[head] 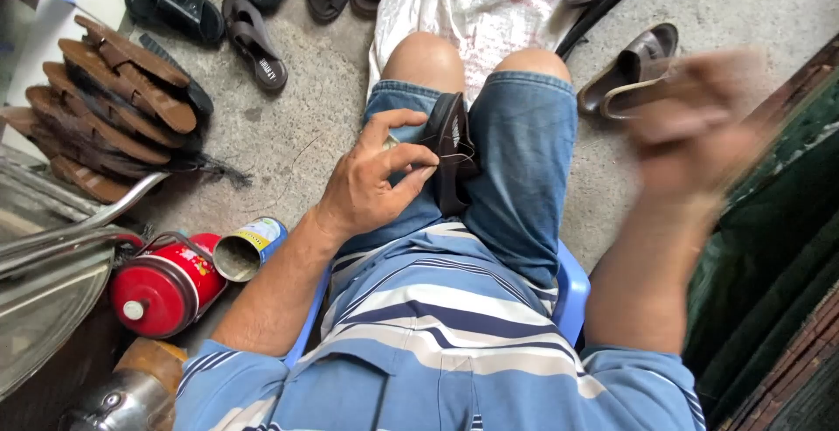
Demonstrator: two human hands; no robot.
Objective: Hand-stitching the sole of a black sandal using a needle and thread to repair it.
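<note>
Your dark sandal (452, 147) stands wedged between your thighs, your left hand (371, 182) pinching thin thread at its edge. Your raised right hand (699, 121) is blurred; I cannot tell its fingers' state, and a hard pull could snap the thread

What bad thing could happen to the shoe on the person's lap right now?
The dark sandal is wedged between the knees, steadied only by the left hand, so it might slip down. The right hand is raised and blurred from moving fast; a hard tug on the thin thread could perhaps snap it.
</note>
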